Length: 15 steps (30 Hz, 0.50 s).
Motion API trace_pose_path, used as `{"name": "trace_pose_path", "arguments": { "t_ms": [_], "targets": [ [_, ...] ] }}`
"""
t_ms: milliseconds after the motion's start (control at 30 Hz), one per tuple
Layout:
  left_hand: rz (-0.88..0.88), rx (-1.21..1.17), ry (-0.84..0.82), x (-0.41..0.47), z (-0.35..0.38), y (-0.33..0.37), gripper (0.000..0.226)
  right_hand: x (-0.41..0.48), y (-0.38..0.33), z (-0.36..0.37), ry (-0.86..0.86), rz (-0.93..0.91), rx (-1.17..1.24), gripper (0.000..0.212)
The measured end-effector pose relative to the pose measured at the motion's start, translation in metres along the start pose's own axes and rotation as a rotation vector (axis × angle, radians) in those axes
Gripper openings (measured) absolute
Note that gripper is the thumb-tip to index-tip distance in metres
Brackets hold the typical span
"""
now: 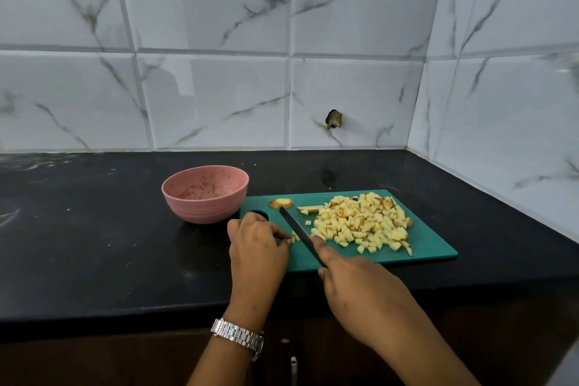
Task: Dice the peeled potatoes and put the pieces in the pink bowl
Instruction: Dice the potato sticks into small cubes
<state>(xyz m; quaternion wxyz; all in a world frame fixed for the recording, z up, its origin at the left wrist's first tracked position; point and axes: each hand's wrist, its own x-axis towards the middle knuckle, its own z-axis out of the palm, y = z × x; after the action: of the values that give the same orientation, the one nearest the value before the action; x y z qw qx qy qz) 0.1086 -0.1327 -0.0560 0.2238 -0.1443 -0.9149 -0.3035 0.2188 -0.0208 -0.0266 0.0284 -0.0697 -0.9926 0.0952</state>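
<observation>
A teal cutting board (pixel 432 249) lies on the black counter with a large heap of diced potato (pixel 365 222) on its right half. My left hand (pixel 255 243) pinches a small strip of potato (pixel 294 237) at the board's left side. My right hand (pixel 354 287) grips a black-bladed knife (pixel 299 230), the forefinger along its spine, the blade right beside that strip. A potato end piece (pixel 281 203) and a potato slice (pixel 308 208) lie at the board's far edge. The pink bowl (pixel 205 194) stands left of the board, holding no potato pieces.
The black counter (pixel 94 229) runs left to right, bounded by marble-tiled walls behind and on the right. A dark metal stub (pixel 334 119) sticks out of the back wall. A silver watch (pixel 238 337) is on my left wrist.
</observation>
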Motion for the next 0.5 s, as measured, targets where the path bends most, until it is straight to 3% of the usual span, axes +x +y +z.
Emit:
{"name": "trace_pose_path", "arguments": {
  "t_ms": [233,500],
  "targets": [
    [0.003,-0.050,-0.002,0.000,0.002,-0.001,0.017,-0.003,-0.010,0.003,-0.085,0.030,-0.016,0.066],
    [-0.005,-0.064,0.011,0.001,0.002,-0.002,0.014,0.014,-0.011,0.009,-0.051,0.012,0.000,0.064]
  ]
}}
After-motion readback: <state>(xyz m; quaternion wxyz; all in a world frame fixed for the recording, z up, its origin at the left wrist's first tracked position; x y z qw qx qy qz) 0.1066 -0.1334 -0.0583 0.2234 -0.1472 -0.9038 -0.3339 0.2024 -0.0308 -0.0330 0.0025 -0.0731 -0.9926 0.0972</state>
